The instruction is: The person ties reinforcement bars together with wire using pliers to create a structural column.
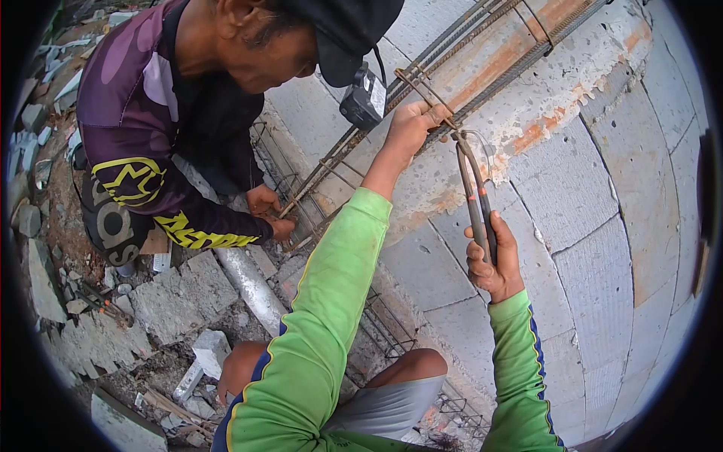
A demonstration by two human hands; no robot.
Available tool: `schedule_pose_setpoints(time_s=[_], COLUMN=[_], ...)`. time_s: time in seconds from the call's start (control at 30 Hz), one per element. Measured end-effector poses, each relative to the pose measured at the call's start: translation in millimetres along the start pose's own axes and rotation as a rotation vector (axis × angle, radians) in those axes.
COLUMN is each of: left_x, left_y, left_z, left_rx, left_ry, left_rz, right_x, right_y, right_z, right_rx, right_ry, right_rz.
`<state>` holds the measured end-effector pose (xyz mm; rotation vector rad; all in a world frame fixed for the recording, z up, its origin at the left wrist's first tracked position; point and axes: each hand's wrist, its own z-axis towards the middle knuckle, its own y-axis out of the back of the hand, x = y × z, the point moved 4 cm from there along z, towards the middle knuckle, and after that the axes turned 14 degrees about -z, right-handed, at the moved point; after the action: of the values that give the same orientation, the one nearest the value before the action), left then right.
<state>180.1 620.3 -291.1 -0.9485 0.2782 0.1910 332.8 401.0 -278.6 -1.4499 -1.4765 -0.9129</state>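
My right hand (495, 260) is closed round the dark handles of a pair of long pincers (473, 184). Their jaws are at a thin wire beside a steel stirrup on the rebar cage (482, 64). Up and to the left, my left hand (416, 128) has its fingers closed on the rusty stirrup (431, 94) near the pincers' jaws. The cage runs diagonally along a concrete beam (542, 113) with rust-coloured stains. The wire's far end forms a loose loop to the right of the jaws.
A co-worker in a dark cap and purple sleeve (143, 128) crouches at the left, both hands (271, 211) at the cage's lower end. A grey block wall (595, 196) stands at the right. A pipe (252, 290), another rebar cage (388, 324) and rubble (211, 350) lie below.
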Motion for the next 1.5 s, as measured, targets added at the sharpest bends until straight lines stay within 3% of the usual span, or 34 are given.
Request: schedule_pose_setpoints(time_s=[0.1, 0.13, 0.23, 0.3, 0.37, 0.43, 0.5, 0.53, 0.57, 0.63, 0.67, 0.8, 0.9, 0.97, 1.1, 1.17, 1.3, 1.37, 1.43, 1.5], left_x=[-3.4, -4.4, -3.9, -7.3, -1.5, -12.8, -25.7, -30.2, -34.2, -23.5, -7.6, -5.2, -15.7, -16.1, -11.3, -11.4, -1.9, 2.0, 4.3, 1.8], left_y=[-2.2, -3.0, -4.2, -6.3, -3.0, -5.3, -15.0, -20.7, -27.7, -31.6, -22.4, -34.6, -63.7, -75.6, -101.9, -115.5, -119.4, -119.1, -123.1, -118.4], left_z=[-2.0, -4.4, -9.0, -17.4, -21.2, -42.0, -57.3, -63.8, -68.0, -75.4, -77.6, -85.4, -85.4, -78.5, -73.6, -71.6, -61.2, -58.0, -63.0, -68.0], left_rx=[0.036, 0.029, 0.053, -0.067, -0.113, -0.346, -0.435, -0.462, -0.441, -0.330, -0.328, -0.441, -0.384, -0.275, -0.249, -0.207, -0.336, -0.345, -0.330, -0.315], left_ry=[0.007, -0.001, 0.012, -0.039, -0.132, -0.214, -0.301, -0.257, -0.253, 0.128, 0.159, 0.122, 0.223, 0.237, 0.337, 0.411, 0.611, 0.618, 0.571, 0.580], left_rz=[-0.005, -0.007, 0.030, 0.135, 0.288, 0.616, 0.769, 0.811, 0.840, 0.806, 0.716, 0.661, 0.630, 0.716, 0.481, 0.251, 0.000, 0.073, 0.454, 0.638], right_x=[-17.1, -23.9, -38.1, -46.3, -51.6, -53.3, -54.9, -50.7, -51.8, -52.4, -53.6, -50.5, -43.4, -43.5, -52.6, -55.4, -50.9, -50.7, -49.9, -58.7], right_y=[10.9, 5.0, -29.4, -36.3, -47.0, -53.6, -56.3, -56.2, -58.8, -46.9, -40.3, -33.2, -34.5, -35.2, -29.1, -41.6, -29.3, -25.7, -22.1, -22.5], right_z=[7.7, 11.3, 20.9, 29.6, 33.7, 35.3, 40.6, 37.8, 42.2, 52.4, 55.0, 53.6, 43.2, 40.4, 47.4, 48.2, 32.7, 38.3, 40.9, 52.4], right_rx=[0.144, 0.281, 0.369, 0.430, 0.767, 0.821, 0.468, 0.122, 0.128, -0.327, -0.480, -0.669, -0.816, -0.810, -0.635, 0.143, 0.457, 0.415, 0.151, 0.080], right_ry=[0.086, 0.145, 0.223, 0.237, 0.284, 0.327, 0.435, 0.389, 0.404, 0.542, 0.529, 0.425, 0.399, 0.403, 0.519, 0.427, 0.301, 0.313, 0.413, 0.434], right_rz=[0.100, 0.092, 0.052, 0.117, 0.619, 0.735, 0.326, 0.030, 0.061, -0.388, -0.528, -0.738, -0.909, -0.910, -0.706, 0.023, 0.424, 0.331, 0.012, -0.053])
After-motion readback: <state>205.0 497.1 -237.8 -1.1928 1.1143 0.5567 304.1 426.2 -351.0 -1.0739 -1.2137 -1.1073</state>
